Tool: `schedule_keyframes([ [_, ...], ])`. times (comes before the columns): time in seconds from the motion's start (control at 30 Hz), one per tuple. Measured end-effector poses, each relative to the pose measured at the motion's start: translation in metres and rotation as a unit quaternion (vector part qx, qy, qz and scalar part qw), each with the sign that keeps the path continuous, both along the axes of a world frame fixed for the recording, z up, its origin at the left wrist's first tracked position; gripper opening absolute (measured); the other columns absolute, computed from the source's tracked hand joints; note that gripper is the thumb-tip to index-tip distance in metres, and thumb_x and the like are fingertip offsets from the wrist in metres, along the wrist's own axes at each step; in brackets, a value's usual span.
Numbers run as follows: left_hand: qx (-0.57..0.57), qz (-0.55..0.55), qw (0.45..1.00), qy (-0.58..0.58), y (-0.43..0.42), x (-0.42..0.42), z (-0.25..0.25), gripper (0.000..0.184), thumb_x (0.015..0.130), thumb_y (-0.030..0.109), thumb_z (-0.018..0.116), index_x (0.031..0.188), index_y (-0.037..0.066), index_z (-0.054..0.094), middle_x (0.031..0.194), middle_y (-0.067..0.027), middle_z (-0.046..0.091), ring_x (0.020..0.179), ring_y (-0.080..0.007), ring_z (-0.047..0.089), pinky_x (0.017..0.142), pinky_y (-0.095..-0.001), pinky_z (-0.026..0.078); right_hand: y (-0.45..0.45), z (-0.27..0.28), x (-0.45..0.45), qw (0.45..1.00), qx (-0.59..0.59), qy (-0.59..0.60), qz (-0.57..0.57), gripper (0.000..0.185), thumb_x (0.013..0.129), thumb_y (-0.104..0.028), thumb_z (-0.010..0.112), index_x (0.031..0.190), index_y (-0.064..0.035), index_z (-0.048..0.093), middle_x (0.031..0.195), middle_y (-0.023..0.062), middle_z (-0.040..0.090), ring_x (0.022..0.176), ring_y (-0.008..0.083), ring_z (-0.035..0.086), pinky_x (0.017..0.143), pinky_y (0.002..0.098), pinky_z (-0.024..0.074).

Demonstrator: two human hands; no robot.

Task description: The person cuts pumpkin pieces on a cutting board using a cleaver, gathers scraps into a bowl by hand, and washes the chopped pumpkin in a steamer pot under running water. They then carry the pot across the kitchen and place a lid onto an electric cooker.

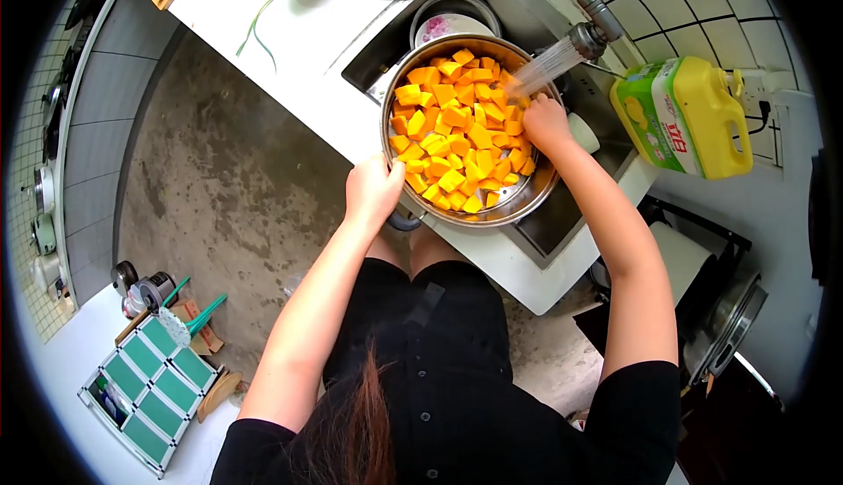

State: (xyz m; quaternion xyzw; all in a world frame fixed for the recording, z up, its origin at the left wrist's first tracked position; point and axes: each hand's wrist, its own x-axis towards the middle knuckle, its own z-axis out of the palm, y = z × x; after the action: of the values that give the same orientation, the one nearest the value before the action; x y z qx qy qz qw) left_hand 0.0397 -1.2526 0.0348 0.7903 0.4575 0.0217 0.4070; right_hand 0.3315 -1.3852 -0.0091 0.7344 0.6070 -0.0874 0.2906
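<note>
Your left hand (375, 188) grips the rim of the metal pot (532, 197), which sits over the sink (551, 236), full of orange chunks (452, 129); your right hand (546, 123) meets the chunks' right edge, fingers too hidden to tell if closed. Beyond, the faucet (590, 35) sprays.

The running tap (587, 39) is blocking the upper right of the bowl (520, 202), a jug (689, 116) standing beyond — the counter (307, 55) is leaving room leftward.
</note>
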Motion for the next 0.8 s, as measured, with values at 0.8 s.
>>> schedule_keyframes([
  [0.8,0.029,0.009,0.999,-0.008,-0.003,-0.005,0.002,0.034,0.078,0.027,0.052,0.068,-0.005,0.058,0.066,-0.0255,0.057,0.066,-0.0418,0.057,0.062,-0.0483,0.047,-0.01,0.03,-0.017,0.97,0.179,0.091,-0.14,0.008,0.075,-0.014,0.056,0.075,-0.0079,0.06,0.084,0.0111,0.063,0.08,0.0297,0.06,0.062,0.042,0.0484],
])
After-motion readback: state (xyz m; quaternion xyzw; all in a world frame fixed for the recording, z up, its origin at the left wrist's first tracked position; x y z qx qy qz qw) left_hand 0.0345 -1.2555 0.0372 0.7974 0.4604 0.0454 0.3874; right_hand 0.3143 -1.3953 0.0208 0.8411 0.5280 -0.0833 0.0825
